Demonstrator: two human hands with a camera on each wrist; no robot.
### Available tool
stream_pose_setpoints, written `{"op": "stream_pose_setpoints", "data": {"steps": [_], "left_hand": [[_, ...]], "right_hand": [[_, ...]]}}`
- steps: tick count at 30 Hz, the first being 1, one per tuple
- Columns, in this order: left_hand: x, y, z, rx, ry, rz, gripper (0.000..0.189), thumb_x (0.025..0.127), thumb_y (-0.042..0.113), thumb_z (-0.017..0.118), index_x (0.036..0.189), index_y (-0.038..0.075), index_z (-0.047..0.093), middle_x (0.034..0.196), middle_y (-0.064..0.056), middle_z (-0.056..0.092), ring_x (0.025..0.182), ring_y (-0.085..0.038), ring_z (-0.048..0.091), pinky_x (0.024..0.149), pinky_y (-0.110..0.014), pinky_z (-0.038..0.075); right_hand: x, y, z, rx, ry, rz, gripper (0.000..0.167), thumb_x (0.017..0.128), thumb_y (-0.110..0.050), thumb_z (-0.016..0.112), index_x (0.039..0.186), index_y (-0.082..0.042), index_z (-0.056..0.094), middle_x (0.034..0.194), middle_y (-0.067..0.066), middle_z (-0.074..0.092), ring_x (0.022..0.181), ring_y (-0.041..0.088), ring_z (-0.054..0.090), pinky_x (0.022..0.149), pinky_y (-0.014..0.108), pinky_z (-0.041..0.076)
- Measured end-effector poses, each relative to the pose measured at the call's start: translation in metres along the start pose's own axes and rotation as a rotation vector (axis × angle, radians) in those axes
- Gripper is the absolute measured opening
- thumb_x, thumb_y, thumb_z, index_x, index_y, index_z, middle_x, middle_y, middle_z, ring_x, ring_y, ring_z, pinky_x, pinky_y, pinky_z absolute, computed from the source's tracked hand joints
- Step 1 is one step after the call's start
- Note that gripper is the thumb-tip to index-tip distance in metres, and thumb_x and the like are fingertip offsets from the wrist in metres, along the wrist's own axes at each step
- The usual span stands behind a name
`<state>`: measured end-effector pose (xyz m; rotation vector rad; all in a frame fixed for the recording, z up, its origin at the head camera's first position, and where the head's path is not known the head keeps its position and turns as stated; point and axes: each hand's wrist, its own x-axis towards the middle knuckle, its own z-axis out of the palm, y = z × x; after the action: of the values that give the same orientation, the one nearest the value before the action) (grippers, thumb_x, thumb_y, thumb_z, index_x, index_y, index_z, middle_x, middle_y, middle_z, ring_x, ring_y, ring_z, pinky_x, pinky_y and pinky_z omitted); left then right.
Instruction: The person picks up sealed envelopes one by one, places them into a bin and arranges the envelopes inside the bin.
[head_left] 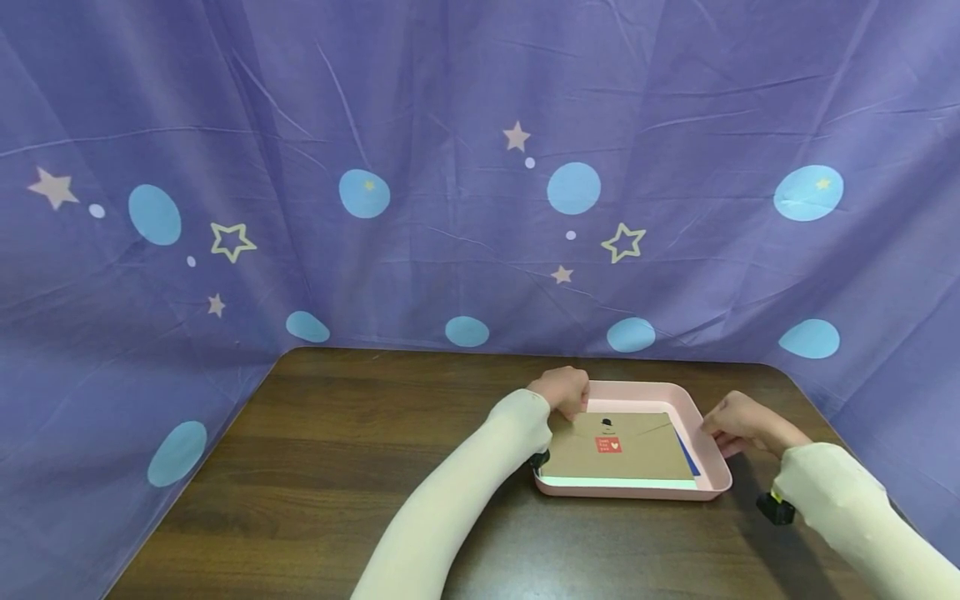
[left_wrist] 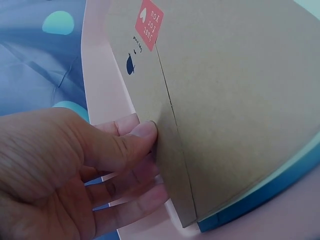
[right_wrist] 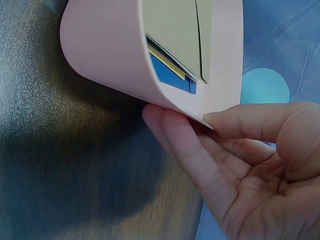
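Note:
A brown kraft envelope (head_left: 637, 454) with a red "just for you" sticker (left_wrist: 149, 24) lies on top of a stack inside a pink tray (head_left: 630, 390). My left hand (head_left: 564, 390) reaches to the tray's far left, and its thumb and fingers pinch the envelope's edge in the left wrist view. At the tray's right side, my right hand (head_left: 742, 423) holds the pink rim between thumb and fingers. Beneath the envelope show blue (right_wrist: 172, 75) and yellow edges, plus a pale green strip along the front. Most of what lies under the envelope is hidden.
The tray stands on a dark wooden table (head_left: 360, 442), toward its right side. A purple curtain (head_left: 450, 108) with stars and blue dots hangs behind the table and at both sides. Each wrist carries a small black device (head_left: 776, 508).

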<state>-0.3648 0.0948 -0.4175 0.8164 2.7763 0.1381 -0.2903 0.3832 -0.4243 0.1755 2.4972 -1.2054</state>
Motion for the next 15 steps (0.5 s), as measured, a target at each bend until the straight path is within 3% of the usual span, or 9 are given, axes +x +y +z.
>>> {"op": "stream_pose_setpoints", "data": {"steps": [15], "left_hand": [[-0.0048, -0.0012, -0.0034, 0.015, 0.002, 0.031, 0.014, 0.086, 0.01, 0.078, 0.078, 0.019, 0.07, 0.085, 0.007, 0.065, 0.079, -0.01, 0.056, 0.07, -0.025, 0.045]], "right_hand": [[-0.0006, -0.0008, 0.0003, -0.015, 0.011, -0.01, 0.029, 0.086, 0.0, 0.058, 0.103, 0.023, 0.062, 0.074, 0.009, 0.068, 0.066, 0.016, 0.067, 0.062, 0.036, 0.062]]}}
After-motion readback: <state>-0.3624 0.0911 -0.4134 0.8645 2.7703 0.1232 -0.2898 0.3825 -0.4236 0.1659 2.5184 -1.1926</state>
